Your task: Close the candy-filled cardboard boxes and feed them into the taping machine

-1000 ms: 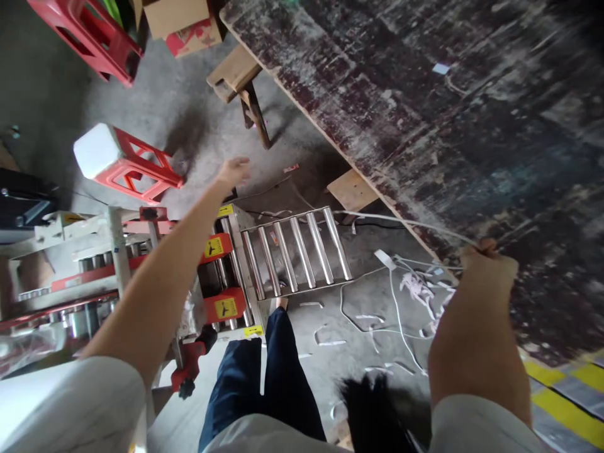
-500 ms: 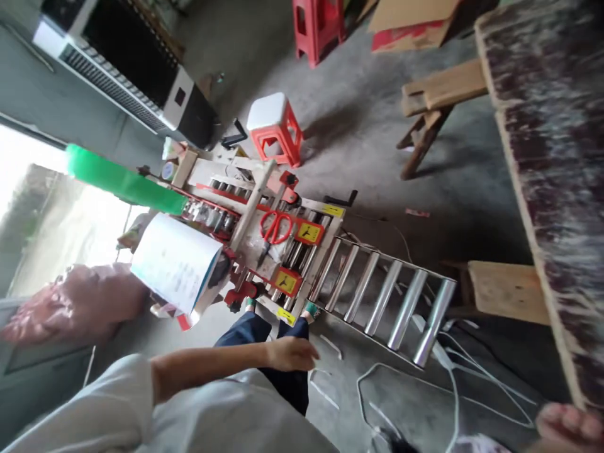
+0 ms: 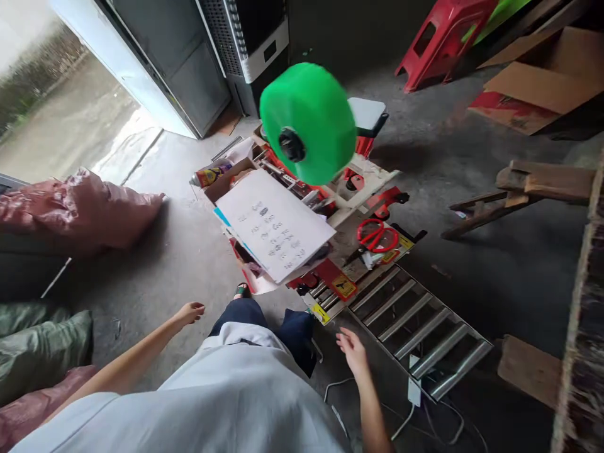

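Note:
My left hand point(image 3: 189, 313) hangs over the floor at the lower left, fingers loosely bent and apart, with nothing in it. Beside the roller conveyor point(image 3: 406, 324) is my right hand point(image 3: 352, 345), its fingers spread and holding nothing. In front of me stands a machine with a large green tape roll point(image 3: 321, 119) on top. A white sheet with handwriting point(image 3: 278, 220) lies on a box at its near left side. Red-handled scissors point(image 3: 377, 236) rest on the machine top, above the conveyor.
Pink sacks point(image 3: 85, 211) and green sacks point(image 3: 51, 352) lie at the left. A red stool point(image 3: 436, 44), an open cardboard box point(image 3: 547, 85) and a wooden bench point(image 3: 547, 179) stand at the right. A power strip point(image 3: 414, 380) and cables lie under the conveyor.
The view has turned left toward the doorway. My left hand has moved out to the left, away from the conveyor. My right hand has come from the far right edge to the conveyor's near side.

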`<state>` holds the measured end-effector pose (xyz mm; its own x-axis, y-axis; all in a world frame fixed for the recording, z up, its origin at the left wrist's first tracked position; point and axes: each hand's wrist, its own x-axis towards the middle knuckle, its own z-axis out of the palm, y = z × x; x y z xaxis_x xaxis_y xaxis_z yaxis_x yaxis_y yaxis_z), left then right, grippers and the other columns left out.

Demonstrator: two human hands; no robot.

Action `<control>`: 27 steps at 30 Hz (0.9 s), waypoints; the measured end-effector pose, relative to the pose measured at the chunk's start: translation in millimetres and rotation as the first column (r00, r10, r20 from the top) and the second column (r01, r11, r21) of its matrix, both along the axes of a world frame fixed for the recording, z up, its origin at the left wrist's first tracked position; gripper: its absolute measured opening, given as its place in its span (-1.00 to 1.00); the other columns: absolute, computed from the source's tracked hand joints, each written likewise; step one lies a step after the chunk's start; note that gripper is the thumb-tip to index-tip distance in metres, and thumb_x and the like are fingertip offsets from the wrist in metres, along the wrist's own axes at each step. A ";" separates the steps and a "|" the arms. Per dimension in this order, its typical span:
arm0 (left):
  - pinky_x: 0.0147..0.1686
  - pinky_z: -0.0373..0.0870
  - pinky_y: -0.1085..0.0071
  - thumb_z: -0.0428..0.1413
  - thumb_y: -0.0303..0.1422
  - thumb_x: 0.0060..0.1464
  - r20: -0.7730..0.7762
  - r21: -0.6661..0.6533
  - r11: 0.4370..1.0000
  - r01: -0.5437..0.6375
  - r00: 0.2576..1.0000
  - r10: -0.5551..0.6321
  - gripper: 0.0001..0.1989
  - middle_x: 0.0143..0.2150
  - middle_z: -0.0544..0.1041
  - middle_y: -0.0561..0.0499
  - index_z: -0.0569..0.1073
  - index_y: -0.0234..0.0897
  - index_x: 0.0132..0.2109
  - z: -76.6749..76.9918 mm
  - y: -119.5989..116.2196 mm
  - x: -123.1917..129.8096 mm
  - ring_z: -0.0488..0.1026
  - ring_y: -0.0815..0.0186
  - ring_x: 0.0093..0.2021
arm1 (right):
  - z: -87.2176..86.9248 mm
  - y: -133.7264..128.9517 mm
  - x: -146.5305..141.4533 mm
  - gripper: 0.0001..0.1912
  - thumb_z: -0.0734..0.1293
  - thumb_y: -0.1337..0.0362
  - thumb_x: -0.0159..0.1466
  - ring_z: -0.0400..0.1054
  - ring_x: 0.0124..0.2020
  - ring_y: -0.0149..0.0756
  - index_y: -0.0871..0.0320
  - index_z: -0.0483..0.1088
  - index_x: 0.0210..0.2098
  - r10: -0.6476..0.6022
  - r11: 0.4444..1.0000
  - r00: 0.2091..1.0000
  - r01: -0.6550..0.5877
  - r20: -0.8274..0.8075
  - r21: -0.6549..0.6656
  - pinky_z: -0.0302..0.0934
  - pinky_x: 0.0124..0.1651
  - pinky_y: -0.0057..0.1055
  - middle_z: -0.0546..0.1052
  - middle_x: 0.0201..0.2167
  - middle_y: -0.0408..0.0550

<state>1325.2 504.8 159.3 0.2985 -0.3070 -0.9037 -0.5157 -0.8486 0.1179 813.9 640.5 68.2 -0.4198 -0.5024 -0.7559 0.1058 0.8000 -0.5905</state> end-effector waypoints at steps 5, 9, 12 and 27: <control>-0.41 0.41 0.42 0.34 -0.04 -0.28 -0.010 -0.038 0.997 -0.072 0.997 0.072 -0.54 -0.38 0.56 -0.07 0.34 -0.22 -0.36 -74.1 -31.4 89.8 0.56 0.17 -0.27 | -16.5 15.3 91.7 -0.37 0.32 -0.17 -0.27 0.51 -0.33 -0.01 0.12 0.42 -0.31 0.029 0.991 0.994 -0.014 -0.110 0.133 0.36 -0.26 -0.18 0.58 -0.38 0.06; -0.43 0.37 0.47 0.24 -0.15 -0.07 -0.089 -0.094 0.995 -0.034 0.996 0.026 -0.69 -0.38 0.55 -0.10 0.39 -0.28 -0.31 -127.4 -81.9 115.6 0.53 0.24 -0.31 | -15.3 26.5 182.1 -0.42 0.27 -0.17 -0.19 0.51 -0.35 -0.06 0.13 0.41 -0.34 -0.015 0.975 0.989 0.047 -0.148 0.216 0.34 -0.30 -0.21 0.56 -0.41 0.06; -0.39 0.38 0.52 0.15 -0.20 0.05 -0.179 -0.195 0.980 -0.026 0.984 -0.009 -0.74 -0.24 0.58 -0.15 0.42 -0.31 -0.20 -153.2 -127.7 105.5 0.53 0.28 -0.23 | -9.8 17.9 250.7 -0.52 0.33 -0.04 -0.12 0.50 -0.37 -0.13 0.14 0.47 -0.30 0.042 0.979 0.998 -0.033 -0.041 0.199 0.36 -0.25 -0.22 0.59 -0.40 0.02; 0.12 0.38 0.31 -0.01 -0.23 0.26 -0.504 -0.499 0.865 -0.054 0.830 -0.238 -0.57 0.28 0.41 -0.17 0.41 -0.29 0.20 -198.4 -214.5 -14.0 0.38 0.17 0.23 | -96.1 -155.9 353.3 -0.67 0.31 0.16 0.10 0.42 -0.14 -0.23 0.16 0.41 -0.17 -0.188 0.982 0.982 0.188 -0.010 -0.008 0.33 -0.06 -0.32 0.56 -0.17 0.01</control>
